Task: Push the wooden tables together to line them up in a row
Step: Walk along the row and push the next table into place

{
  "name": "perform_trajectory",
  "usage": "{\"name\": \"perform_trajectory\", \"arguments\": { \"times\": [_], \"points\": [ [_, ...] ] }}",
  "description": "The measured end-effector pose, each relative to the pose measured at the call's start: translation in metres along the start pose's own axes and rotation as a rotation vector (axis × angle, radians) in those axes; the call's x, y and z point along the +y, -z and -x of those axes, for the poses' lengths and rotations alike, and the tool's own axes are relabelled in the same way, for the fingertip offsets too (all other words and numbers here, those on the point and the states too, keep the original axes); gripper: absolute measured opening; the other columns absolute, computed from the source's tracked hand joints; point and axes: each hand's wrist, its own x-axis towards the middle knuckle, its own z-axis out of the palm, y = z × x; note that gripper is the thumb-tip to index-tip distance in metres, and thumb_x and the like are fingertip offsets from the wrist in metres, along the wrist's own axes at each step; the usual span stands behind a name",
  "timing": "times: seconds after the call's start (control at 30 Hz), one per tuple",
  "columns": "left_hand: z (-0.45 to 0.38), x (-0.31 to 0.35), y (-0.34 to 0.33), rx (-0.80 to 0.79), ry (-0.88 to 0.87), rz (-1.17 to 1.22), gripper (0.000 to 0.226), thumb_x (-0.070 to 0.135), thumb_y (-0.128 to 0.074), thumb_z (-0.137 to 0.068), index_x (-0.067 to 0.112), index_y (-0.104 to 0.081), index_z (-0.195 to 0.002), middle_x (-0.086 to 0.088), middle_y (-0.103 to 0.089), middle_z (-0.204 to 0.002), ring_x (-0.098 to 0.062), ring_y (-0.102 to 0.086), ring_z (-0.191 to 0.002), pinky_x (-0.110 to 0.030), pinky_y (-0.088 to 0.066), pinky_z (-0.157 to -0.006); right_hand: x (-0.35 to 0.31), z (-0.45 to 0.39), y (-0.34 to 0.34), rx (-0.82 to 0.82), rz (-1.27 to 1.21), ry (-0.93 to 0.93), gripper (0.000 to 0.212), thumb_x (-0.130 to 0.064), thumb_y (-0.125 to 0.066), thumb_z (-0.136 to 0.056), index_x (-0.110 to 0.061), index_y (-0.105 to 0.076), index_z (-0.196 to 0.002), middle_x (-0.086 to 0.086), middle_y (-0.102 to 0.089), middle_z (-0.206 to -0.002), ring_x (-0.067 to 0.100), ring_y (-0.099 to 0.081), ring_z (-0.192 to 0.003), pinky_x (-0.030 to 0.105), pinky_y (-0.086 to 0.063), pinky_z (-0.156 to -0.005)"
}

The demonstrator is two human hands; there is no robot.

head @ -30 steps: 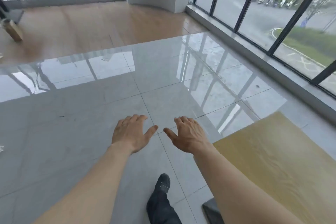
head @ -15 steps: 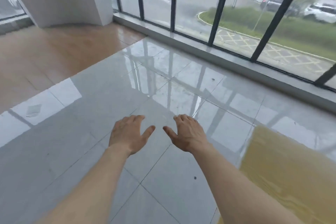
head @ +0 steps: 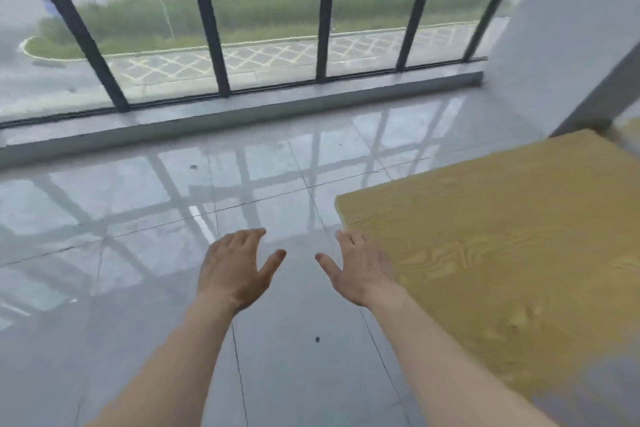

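A wooden table (head: 502,253) with a yellow-brown grained top fills the right side of the head view, its near-left corner close to my right hand. My right hand (head: 360,269) is held out palm down with fingers spread, its fingertips at the table's left edge; contact cannot be told. My left hand (head: 235,267) hovers over the grey floor tiles to the left, also spread and holding nothing. A strip of a second wooden top (head: 628,126) shows at the far right edge behind the first.
A glossy grey tiled floor (head: 138,253) stretches ahead to a low sill (head: 242,118) under tall black-framed windows. A white pillar (head: 568,31) rises at the right behind the table, with a dark slanted bar (head: 595,97) in front of it.
The view has swung right, from the wood-floored area and pillar toward the window wall. The table now takes up more of the right side. Both hands stay spread in front.
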Motion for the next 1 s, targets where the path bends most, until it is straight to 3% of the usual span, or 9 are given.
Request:
{"name": "perform_trajectory", "arguments": {
  "times": [0.17, 0.43, 0.73, 1.0],
  "points": [
    [-0.063, 0.078, -0.028, -0.085, -0.352, -0.046, 0.073, 0.073, -0.028, -0.095, 0.029, -0.04, -0.152, 0.005, -0.048, -0.155, -0.02, -0.037, -0.146, -0.039, -0.024, -0.122, 0.074, 0.021, -0.009, 0.109, -0.075, -0.325, 0.073, -0.062, -0.032, -0.102, -0.011, -0.031, -0.155, 0.007, -0.033, -0.162, 0.026, -0.025, -0.15, 0.039, -0.02, -0.121],
    [-0.104, 0.184, -0.104, -0.18, -0.81, -0.089, 0.076, 0.076, -0.026, -0.091, 0.029, -0.045, -0.148, 0.007, -0.05, -0.152, -0.019, -0.039, -0.144, -0.038, -0.024, -0.12, 0.162, 0.064, -0.054, 0.205, -0.204, -0.743, 0.077, -0.06, -0.029, -0.103, -0.011, -0.019, -0.161, 0.009, -0.017, -0.17, 0.025, -0.011, -0.157, 0.041, -0.009, -0.127],
    [-0.135, 0.189, -0.196, -0.318, -1.109, -0.123, 0.077, 0.073, -0.03, -0.093, 0.023, -0.043, -0.151, -0.003, -0.044, -0.159, -0.025, -0.033, -0.15, -0.045, -0.021, -0.125, 0.157, 0.061, -0.148, 0.331, -0.231, -1.012, 0.082, -0.066, -0.018, -0.1, -0.01, -0.027, -0.159, 0.013, -0.023, -0.168, 0.028, -0.016, -0.156, 0.043, -0.013, -0.128],
    [-0.193, 0.178, -0.259, -0.279, -1.341, -0.092, 0.074, 0.068, -0.033, -0.099, 0.022, -0.034, -0.158, -0.003, -0.031, -0.167, -0.024, -0.017, -0.158, -0.049, -0.01, -0.128, 0.149, 0.008, -0.217, 0.481, -0.139, -1.18, 0.083, -0.069, -0.016, -0.1, -0.013, -0.027, -0.16, 0.013, -0.021, -0.169, 0.028, -0.011, -0.158, 0.049, -0.015, -0.126]
  ]
}}
